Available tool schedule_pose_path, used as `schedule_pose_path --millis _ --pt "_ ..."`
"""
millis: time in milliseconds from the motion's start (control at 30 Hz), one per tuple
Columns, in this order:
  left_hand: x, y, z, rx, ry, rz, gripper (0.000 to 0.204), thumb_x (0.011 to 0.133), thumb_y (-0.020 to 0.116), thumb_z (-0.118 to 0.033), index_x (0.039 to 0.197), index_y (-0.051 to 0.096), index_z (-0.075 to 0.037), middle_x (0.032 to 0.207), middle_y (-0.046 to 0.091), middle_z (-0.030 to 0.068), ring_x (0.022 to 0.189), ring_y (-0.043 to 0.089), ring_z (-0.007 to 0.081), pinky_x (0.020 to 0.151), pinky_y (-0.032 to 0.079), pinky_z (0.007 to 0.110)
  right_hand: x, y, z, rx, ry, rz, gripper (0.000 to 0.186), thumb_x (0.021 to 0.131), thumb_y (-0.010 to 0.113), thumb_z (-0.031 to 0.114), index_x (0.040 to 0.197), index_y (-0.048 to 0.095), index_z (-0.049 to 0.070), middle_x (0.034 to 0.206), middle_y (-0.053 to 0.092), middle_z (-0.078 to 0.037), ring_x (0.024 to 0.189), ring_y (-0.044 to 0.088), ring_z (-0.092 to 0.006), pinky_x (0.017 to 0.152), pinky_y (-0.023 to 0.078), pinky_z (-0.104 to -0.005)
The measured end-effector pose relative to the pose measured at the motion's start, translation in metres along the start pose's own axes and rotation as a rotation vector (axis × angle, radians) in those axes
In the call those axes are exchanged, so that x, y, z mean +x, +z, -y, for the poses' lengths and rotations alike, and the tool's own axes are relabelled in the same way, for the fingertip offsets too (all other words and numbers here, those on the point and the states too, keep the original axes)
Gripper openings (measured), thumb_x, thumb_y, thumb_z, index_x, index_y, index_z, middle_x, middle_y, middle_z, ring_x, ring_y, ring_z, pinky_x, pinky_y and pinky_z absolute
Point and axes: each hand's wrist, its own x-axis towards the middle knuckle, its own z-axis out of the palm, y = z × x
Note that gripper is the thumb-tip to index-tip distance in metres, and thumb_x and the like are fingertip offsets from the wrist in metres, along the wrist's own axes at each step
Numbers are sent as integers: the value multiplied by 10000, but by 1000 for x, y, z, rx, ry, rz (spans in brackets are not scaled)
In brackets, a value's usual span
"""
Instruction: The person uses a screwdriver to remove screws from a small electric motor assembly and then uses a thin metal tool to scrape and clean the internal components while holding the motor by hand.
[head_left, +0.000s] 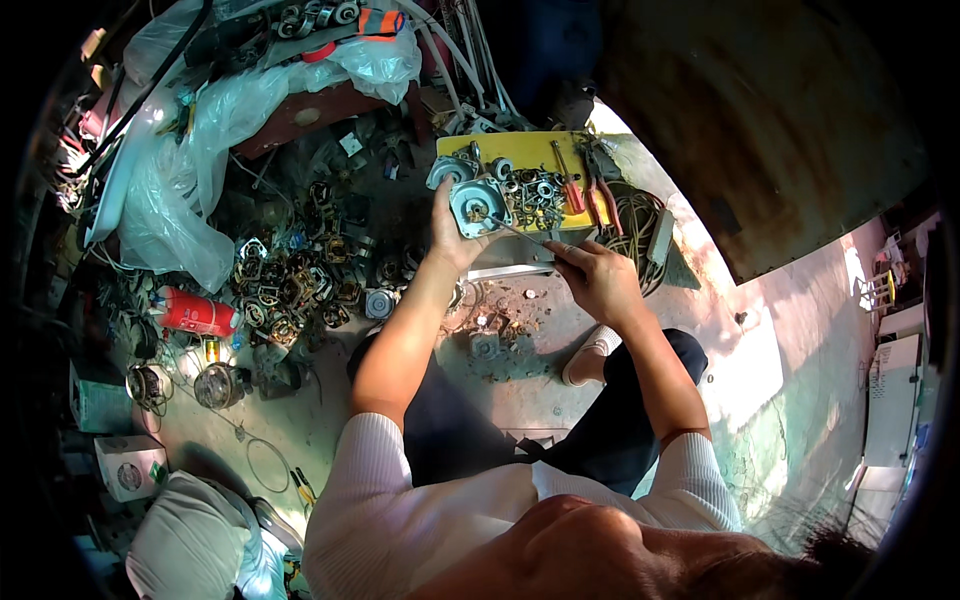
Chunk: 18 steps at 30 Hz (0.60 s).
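Observation:
A squarish grey-blue metal motor end cover (466, 212) with a round hollow rests in my left hand (450, 242), whose fingers grip its edge. My right hand (602, 280) is closed around a thin metal rod-shaped tool (522, 235). The tool's far end reaches into the cover's hollow; its tip is too small to make out. Just beyond lies another similar cover (450, 170) on a yellow board (530, 143). Small rings, screws and metal parts (535, 195) are heaped on that board, beside a red-handled screwdriver (571, 190) and red-handled pliers (602, 195).
Dark motor parts (290, 280) pile up on the left, near a red cylinder (200, 312) and clear plastic sheeting (175, 190). Coiled cable (640, 235) sits right of the board. A large rusty panel (760, 130) stands at the upper right. Debris (500, 320) litters the floor before me.

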Motion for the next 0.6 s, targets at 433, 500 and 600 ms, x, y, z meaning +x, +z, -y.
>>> schedule_pose_path --millis 433,500,600 --pt "48 3 19 -25 -40 -68 739 901 443 -634 1285 501 -4 1197 585 222 1128 555 413 986 458 554 24 21 -75 52 43 -138 346 854 641 160 1195 668 213 847 647 -81 779 656 -297 693 531 -407" --pt "55 2 20 -22 -12 -75 730 904 447 -626 1287 502 -7 1203 580 217 1130 553 408 988 458 552 21 16 -79 34 104 -129 354 854 642 163 1205 660 207 871 650 -89 796 655 -301 698 531 -407" --pt "58 3 21 13 11 -114 702 907 464 -603 1293 505 -18 1210 581 209 1138 551 407 987 455 561 15 18 -86 93 129 -115 347 869 631 169 1214 652 198 899 652 -100 817 653 -312 702 529 -415"
